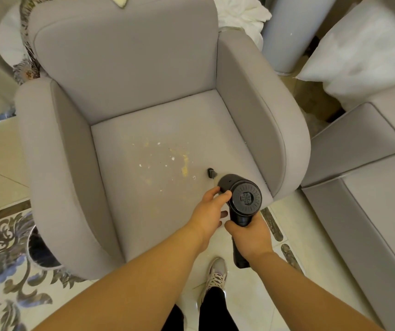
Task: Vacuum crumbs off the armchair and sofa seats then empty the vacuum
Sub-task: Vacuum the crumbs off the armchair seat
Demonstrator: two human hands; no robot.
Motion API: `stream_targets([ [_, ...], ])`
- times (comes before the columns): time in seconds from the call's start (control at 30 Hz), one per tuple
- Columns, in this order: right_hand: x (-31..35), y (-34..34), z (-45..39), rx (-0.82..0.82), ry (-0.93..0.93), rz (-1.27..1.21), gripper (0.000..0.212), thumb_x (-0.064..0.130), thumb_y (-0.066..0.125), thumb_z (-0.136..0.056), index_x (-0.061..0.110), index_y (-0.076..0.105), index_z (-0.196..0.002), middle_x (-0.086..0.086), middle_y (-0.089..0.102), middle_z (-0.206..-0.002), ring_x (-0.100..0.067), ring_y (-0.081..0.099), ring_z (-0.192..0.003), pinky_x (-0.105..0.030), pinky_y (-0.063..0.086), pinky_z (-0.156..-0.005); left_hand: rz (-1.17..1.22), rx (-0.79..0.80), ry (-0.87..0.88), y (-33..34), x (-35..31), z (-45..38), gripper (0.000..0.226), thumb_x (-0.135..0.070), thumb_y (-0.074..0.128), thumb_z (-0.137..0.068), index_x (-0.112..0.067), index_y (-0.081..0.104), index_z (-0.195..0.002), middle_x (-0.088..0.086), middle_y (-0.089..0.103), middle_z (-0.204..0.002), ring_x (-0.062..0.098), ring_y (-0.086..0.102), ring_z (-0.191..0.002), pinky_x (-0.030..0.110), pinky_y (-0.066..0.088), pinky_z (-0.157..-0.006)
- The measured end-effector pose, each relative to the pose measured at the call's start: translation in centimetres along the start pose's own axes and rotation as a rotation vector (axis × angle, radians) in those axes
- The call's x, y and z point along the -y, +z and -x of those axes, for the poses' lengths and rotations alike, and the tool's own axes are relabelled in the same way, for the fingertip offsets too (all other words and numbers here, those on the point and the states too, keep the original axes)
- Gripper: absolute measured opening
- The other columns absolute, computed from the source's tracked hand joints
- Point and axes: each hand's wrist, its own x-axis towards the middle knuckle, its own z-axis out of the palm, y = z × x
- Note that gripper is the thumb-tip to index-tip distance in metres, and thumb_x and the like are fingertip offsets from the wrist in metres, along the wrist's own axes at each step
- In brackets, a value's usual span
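Your right hand (249, 237) is wrapped around the handle of the black handheld vacuum (242, 199); your left hand (209, 206) steadies the body, thumb and fingers curled on its left side. Its nozzle (211, 173) rests at the near right of the armchair seat (129, 211), just right of the crumbs (165, 161) — none appear lifted yet, so the armchair pass is only starting. Next, sweep the nozzle left and far across the scatter. More specks lie on the sofa seat (382, 211) — handle those afterward.
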Motion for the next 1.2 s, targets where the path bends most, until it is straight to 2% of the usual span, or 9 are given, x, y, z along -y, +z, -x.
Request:
stream_targets([
  [0.17, 0.5, 0.3, -0.8, -0.002, 0.006, -0.036, 0.042, 0.016, 0.073, -0.074, 0.030, 0.056, -0.110, -0.001, 0.069, -0.089, -0.024, 0.066, -0.083, -0.045, 0.056, -0.080, -0.006, 0.006, 0.005, 0.4, -0.2, -0.4, 0.045, -0.039, 0.047, -0.096, -0.033, 0.036, -0.138, -0.002, 0.052, -0.130, 0.019, 0.059, -0.106, 0.027, 0.046, -0.080],
  [0.3, 0.9, 1.7, -1.0, 0.043, 0.025, -0.048, 0.045, 0.026, 0.073, -0.066, 0.035, 0.056, -0.107, -0.001, 0.070, -0.090, -0.028, 0.068, -0.084, -0.049, 0.056, -0.081, -0.011, -0.029, 0.017, -0.7, 0.1, -0.8, 0.050, -0.041, 0.048, -0.095, -0.033, 0.033, -0.142, 0.000, 0.052, -0.131, 0.022, 0.057, -0.111, 0.037, 0.043, -0.099],
  [0.4, 1.0, 1.9, -0.6, 0.048, 0.022, -0.036, 0.045, 0.033, 0.069, -0.059, 0.040, 0.054, -0.100, -0.002, 0.069, -0.089, -0.030, 0.067, -0.085, -0.050, 0.056, -0.081, -0.006, -0.034, 0.021, -1.3, 0.3, -0.4, 0.048, -0.041, 0.049, -0.095, -0.032, 0.035, -0.140, -0.002, 0.053, -0.129, 0.019, 0.059, -0.104, 0.033, 0.042, -0.091],
  [0.6, -0.2, -0.6, 1.1, -0.024, 0.008, -0.051, 0.034, 0.015, 0.073, -0.074, 0.035, 0.053, -0.092, -0.005, 0.067, -0.084, -0.027, 0.066, -0.078, -0.046, 0.057, -0.076, -0.067, 0.039, 0.014, 0.4, 0.3, 1.2, 0.051, -0.043, 0.052, -0.093, -0.036, 0.034, -0.140, -0.005, 0.051, -0.132, 0.018, 0.057, -0.108, 0.025, 0.042, -0.079],
  [0.7, -1.1, -2.5, 1.7, -0.091, 0.012, -0.046, 0.034, 0.015, 0.074, -0.074, 0.036, 0.053, -0.092, -0.001, 0.067, -0.085, -0.022, 0.063, -0.076, -0.033, 0.050, -0.066, -0.112, 0.087, 0.009, 2.3, 0.3, 1.6, 0.047, -0.042, 0.051, -0.093, -0.039, 0.037, -0.138, -0.005, 0.053, -0.127, 0.017, 0.057, -0.105, 0.025, 0.043, -0.075],
  [0.77, -1.9, -3.7, 2.0, -0.141, 0.021, -0.061, 0.035, 0.014, 0.073, -0.075, 0.034, 0.055, -0.097, 0.001, 0.067, -0.084, -0.020, 0.064, -0.075, -0.030, 0.047, -0.062, -0.153, 0.128, 0.005, 3.8, 0.6, 1.7, 0.047, -0.041, 0.050, -0.094, -0.039, 0.037, -0.139, -0.004, 0.055, -0.123, 0.017, 0.058, -0.105, 0.027, 0.043, -0.080],
  [0.97, -4.6, -4.4, 2.7, -0.206, 0.088, -0.107, 0.040, 0.016, 0.074, -0.073, 0.033, 0.058, -0.105, 0.002, 0.069, -0.088, -0.022, 0.065, -0.080, -0.036, 0.052, -0.071, -0.223, 0.185, -0.035, 5.9, 2.6, 1.3, 0.054, -0.040, 0.048, -0.095, -0.035, 0.029, -0.146, 0.001, 0.047, -0.142, 0.024, 0.052, -0.123, 0.039, 0.040, -0.104],
  [1.07, -5.4, -3.4, 3.2, -0.184, 0.101, -0.141, 0.039, 0.014, 0.074, -0.073, 0.035, 0.057, -0.101, -0.001, 0.068, -0.088, -0.023, 0.065, -0.077, -0.035, 0.052, -0.067, -0.229, 0.174, -0.041, 5.1, 3.4, 1.5, 0.054, -0.039, 0.049, -0.095, -0.035, 0.030, -0.145, -0.002, 0.051, -0.134, 0.022, 0.056, -0.115, 0.030, 0.044, -0.086],
  [1.2, -5.6, -1.7, 4.0, -0.136, 0.095, -0.168, 0.039, 0.011, 0.073, -0.074, 0.036, 0.054, -0.097, -0.004, 0.068, -0.086, -0.028, 0.066, -0.078, -0.043, 0.056, -0.074, -0.196, 0.151, -0.044, 3.4, 4.0, 1.9, 0.053, -0.034, 0.050, -0.096, -0.032, 0.030, -0.145, -0.003, 0.052, -0.129, 0.019, 0.059, -0.104, 0.022, 0.043, -0.072],
])
